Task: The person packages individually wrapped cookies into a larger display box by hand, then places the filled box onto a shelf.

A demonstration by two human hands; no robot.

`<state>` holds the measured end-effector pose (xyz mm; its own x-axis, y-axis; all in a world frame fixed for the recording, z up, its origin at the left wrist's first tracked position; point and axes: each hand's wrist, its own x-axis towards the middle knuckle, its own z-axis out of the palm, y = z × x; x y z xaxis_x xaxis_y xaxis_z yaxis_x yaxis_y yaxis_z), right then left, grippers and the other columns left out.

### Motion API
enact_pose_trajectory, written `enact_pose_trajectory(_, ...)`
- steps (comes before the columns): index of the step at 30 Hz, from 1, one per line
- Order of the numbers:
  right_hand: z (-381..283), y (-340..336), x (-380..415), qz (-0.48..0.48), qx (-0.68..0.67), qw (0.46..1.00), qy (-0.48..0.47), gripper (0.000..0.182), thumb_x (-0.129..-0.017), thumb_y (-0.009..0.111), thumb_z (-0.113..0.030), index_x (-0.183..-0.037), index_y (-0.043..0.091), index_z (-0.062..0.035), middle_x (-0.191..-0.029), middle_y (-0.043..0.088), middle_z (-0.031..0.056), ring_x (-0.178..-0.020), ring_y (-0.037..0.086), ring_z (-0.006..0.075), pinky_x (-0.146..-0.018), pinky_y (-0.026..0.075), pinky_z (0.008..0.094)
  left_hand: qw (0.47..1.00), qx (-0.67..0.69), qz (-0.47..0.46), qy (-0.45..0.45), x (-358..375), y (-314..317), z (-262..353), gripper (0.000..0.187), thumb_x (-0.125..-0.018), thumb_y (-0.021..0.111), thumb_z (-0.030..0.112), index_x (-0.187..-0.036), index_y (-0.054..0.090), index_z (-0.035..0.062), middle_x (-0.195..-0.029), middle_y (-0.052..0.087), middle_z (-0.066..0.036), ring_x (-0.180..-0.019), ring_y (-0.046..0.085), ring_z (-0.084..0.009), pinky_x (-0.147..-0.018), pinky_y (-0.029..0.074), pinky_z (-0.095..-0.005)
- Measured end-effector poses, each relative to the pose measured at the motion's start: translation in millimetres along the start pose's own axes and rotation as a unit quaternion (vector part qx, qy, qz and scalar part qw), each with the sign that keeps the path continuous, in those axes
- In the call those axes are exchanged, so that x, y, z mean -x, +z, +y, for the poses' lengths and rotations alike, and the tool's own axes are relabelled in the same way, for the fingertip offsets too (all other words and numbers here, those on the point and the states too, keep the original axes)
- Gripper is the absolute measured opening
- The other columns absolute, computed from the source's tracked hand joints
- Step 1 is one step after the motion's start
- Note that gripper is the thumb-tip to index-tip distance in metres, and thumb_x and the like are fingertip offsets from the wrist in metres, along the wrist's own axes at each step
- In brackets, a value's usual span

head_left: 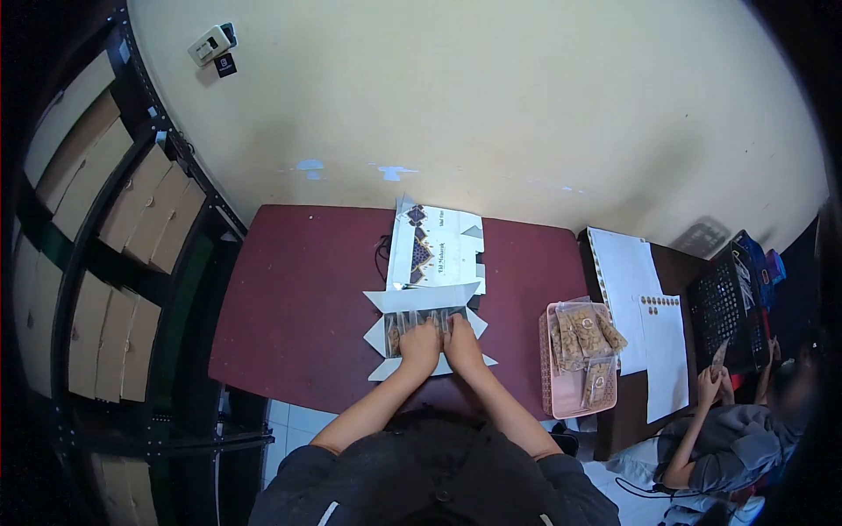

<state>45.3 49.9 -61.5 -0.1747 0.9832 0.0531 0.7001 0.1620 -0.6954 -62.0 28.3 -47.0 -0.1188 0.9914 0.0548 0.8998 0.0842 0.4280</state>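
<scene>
An open white cardboard box (pixel 412 358) stands near the front edge of the dark red table, its pointed flaps spread outward. Clear packets (pixel 394 337) stand in a row inside it. My left hand (pixel 420 344) reaches into the middle of the box, fingers bent down and closed together among the packets. Close beside it, my right hand (pixel 462 344) is in the box's right part, its fingers likewise bent and closed. Both sets of fingertips are hidden, so whatever they grip cannot be made out. Behind the box lies a white printed carton (pixel 447 250) with a dark patterned band.
A pink basket (pixel 547 377) holds several clear packets of brown pieces (pixel 586 329) at the table's right. Beyond are white sheets (pixel 624 272) and a black crate (pixel 715 302). A seated person (pixel 737 447) holds a small packet at right. Shelves with cardboard boxes (pixel 114 342) stand left.
</scene>
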Motion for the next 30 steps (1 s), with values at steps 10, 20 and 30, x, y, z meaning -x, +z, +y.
enact_pose_trajectory(10, -3, -1, 0, -0.021, 0.000, 0.999, 0.029, 0.038, -0.087, 0.060, -0.030, -0.105, 0.053, 0.0031, -0.097, 0.059, 0.0221, -0.091, 0.059, 0.0356, -0.077, 0.047, 0.0429, 0.983, 0.182, 0.006, -0.033, 11, -14, -25, 0.018, -0.078, 0.067, 0.017, -0.089, 0.063, 0.0035, -0.079, 0.066, -0.013, -0.072, 0.065, -0.0317, -0.070, 0.049, -0.0405)
enact_pose_trajectory(20, -15, 0, -2, -0.038, 0.048, 0.997, 0.036, 0.047, -0.082, 0.066, -0.037, -0.107, 0.048, -0.0005, -0.100, 0.056, 0.0198, -0.095, 0.058, 0.0364, -0.078, 0.048, 0.0442, 0.975, 0.182, 0.129, 0.001, 35, -19, -35, 0.026, -0.076, 0.070, 0.011, -0.098, 0.059, 0.0006, -0.097, 0.054, -0.014, -0.098, 0.052, -0.0321, -0.083, 0.044, -0.0398)
enact_pose_trajectory(30, -19, 5, 3, -0.007, 0.044, 0.999, 0.028, 0.057, -0.081, 0.066, -0.038, -0.117, 0.047, 0.0016, -0.106, 0.051, 0.0240, -0.101, 0.054, 0.0401, -0.082, 0.046, 0.0469, 0.957, 0.279, 0.082, -0.013, 24, 14, -47, 0.034, -0.082, 0.063, 0.012, -0.112, 0.059, -0.0056, -0.099, 0.055, -0.020, -0.088, 0.056, -0.0319, -0.081, 0.046, -0.0369)
